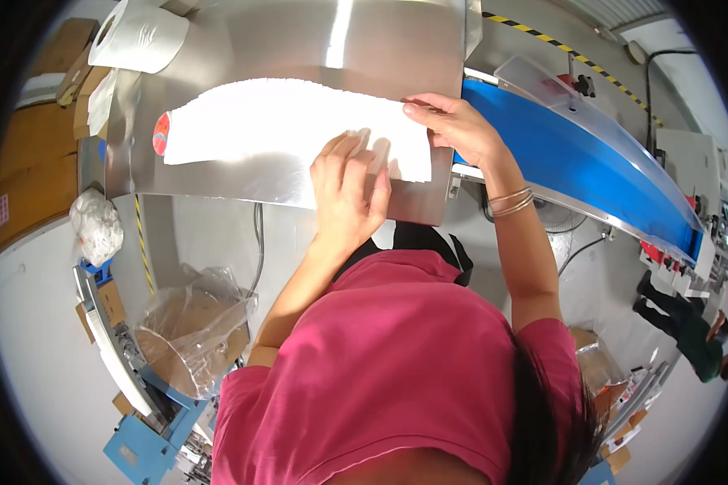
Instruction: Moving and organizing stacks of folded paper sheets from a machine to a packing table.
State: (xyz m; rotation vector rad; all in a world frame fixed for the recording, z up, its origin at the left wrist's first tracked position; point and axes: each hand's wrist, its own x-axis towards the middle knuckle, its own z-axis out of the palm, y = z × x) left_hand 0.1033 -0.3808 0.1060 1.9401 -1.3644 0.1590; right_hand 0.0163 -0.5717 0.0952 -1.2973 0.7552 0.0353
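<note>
A long white sheet [275, 129] with a jagged far edge lies flat on a shiny steel table [218, 182]. It has a round red patch at its left end. My left hand [349, 190] rests palm down on the sheet's near right part, fingers spread slightly. At the sheet's far right corner, my right hand [455, 125] has its fingertips pinching the edge. Two thin bangles sit on my right wrist.
A white paper roll [137, 34] stands at the table's far left corner. A blue conveyor belt [578, 158] with a clear guard runs off to the right. Cardboard boxes [32, 166], a white bagged bundle [97, 226] and a plastic-lined box [190, 331] stand left. Another person [692, 327] stands far right.
</note>
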